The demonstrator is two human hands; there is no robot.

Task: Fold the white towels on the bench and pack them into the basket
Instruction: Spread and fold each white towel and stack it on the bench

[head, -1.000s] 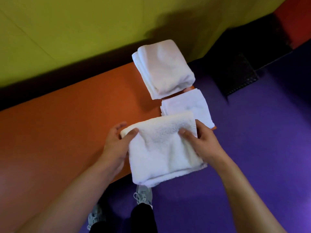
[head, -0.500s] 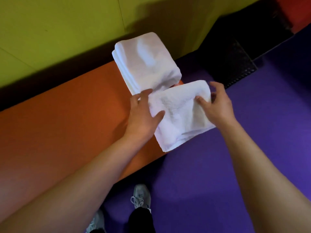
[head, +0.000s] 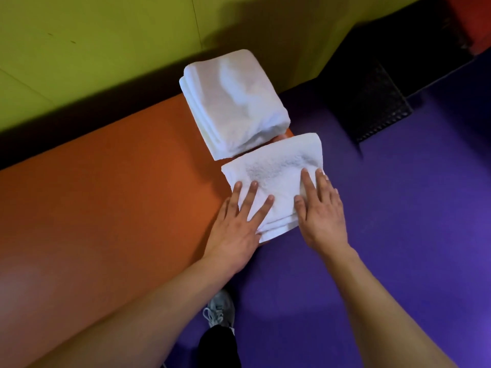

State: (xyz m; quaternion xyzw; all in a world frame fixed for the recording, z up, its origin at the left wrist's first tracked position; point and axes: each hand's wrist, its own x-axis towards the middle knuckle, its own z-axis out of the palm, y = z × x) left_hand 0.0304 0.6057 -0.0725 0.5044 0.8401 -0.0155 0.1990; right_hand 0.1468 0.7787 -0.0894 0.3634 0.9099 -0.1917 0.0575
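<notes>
Towel [head: 276, 171] folded, flat at bench [head: 111, 197] end, long axis running from near-left corner to far-right | my left hand [head: 236, 224] and right hand [head: 320, 211] press it, fingers straight and spread | thicker folded stack [head: 233, 102] just beyond, touching its far edge | purple floor [head: 398, 208] right

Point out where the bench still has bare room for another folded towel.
The bench is bare orange left of both towel stacks, from the left hand back to the wall. Its right end is crowded: the taller stack sits farther back, and the nearer stack, pressed by the left hand and right hand, overhangs the edge.
</notes>
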